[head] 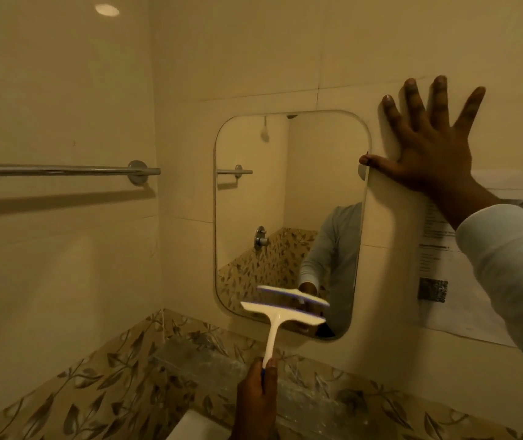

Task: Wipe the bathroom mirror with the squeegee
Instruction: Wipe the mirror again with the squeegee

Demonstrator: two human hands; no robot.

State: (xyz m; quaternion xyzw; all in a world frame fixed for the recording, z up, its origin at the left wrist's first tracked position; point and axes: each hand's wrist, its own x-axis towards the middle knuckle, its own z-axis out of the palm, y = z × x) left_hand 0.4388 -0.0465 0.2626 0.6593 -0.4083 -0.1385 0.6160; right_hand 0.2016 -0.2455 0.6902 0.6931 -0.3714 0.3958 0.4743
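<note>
Left hand [255,398], nearest the viewer, fingers and thumb curled round the lower end of the handle of one squeegee [282,314]: smooth white plastic, T-shaped, with a slim handle and a wide straight blade. The blade stands before the lower part of the mirror [285,198], and contact with the glass cannot be judged. Beneath it is one translucent shelf [222,360] against a band of glossy leaf-patterned tiles [95,392]. There is one mirror, a frameless upright rectangle with rounded corners. Right hand [428,154], all five fingers spread, flat on the plain cream wall, thumb touching the mirror's right edge. One printed paper sheet [444,281] lies below it. One round metal towel rail [54,169] is mounted on the left wall.
</note>
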